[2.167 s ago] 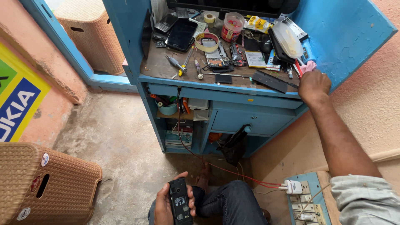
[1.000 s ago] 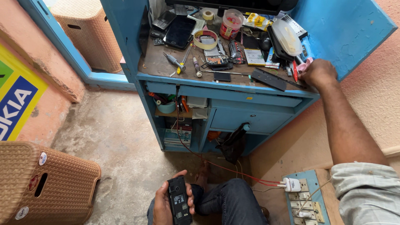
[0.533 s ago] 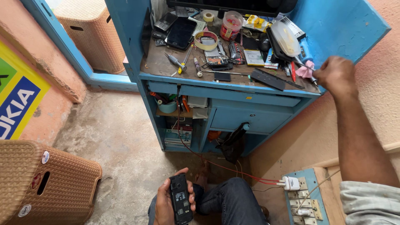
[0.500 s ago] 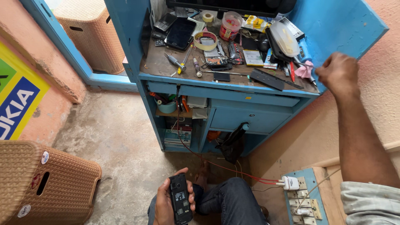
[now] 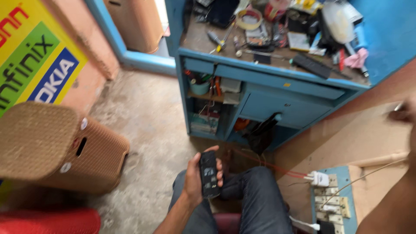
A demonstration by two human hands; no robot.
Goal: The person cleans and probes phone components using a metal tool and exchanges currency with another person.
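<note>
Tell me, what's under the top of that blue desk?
Under the blue desk top there is an open shelf with a teal cup, some tools and stacked books. Beside it a blue door hides whatever is inside, and a dark bag covers the bottom corner.

Dark plastic phone body (image 5: 208,174) showing a matt, scuffed back; blue painted wooden workbench (image 5: 277,82) wearing a dull, worn top; brown woven-pattern plastic stool (image 5: 56,147) looking textured; concrete floor (image 5: 143,130) appearing rough and stained; denim trousers (image 5: 255,199) looking soft.

Dark opened phone (image 5: 209,174), upright above lap
</note>
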